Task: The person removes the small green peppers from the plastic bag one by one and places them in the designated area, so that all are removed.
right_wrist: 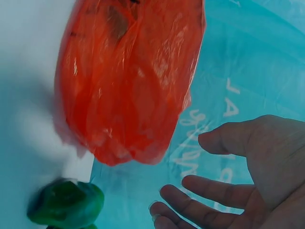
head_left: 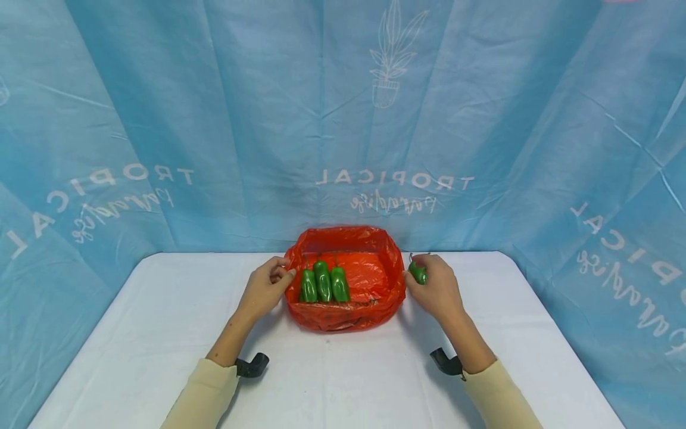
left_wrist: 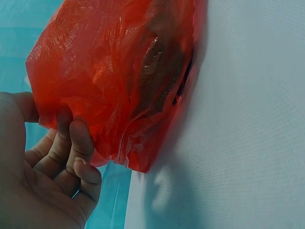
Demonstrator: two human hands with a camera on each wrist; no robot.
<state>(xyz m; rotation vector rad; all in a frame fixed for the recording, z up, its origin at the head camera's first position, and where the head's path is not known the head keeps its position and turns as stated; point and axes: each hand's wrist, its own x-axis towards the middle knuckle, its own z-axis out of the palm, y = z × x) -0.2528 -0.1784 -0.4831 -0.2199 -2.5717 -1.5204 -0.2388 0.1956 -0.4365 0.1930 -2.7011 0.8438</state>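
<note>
- Two pale yellow sleeves [head_left: 206, 393] come nearest, on the near side of the red bag [head_left: 343, 322], one toward its left and one toward its right.
- Dark wrist straps [head_left: 446, 361] sit beyond the cuffs, nearer the red bag.
- The left hand [head_left: 266, 283] is at the red bag's left side, pinching the edge of the plastic between thumb and fingers.
- The right hand [head_left: 436, 286] is just right of the red bag, thumb and fingers spread apart and holding nothing.
- A loose green pepper [head_left: 417, 273] lies right of the red bag, beside the right hand, which partly hides it from the head view.
- Three green peppers [head_left: 323, 281] stand side by side in the red bag's left part.
- White cloth [head_left: 343, 381] spreads under the red bag.
- A blue curtain [head_left: 268, 119] with mirrored lettering hangs beyond the red bag.
</note>
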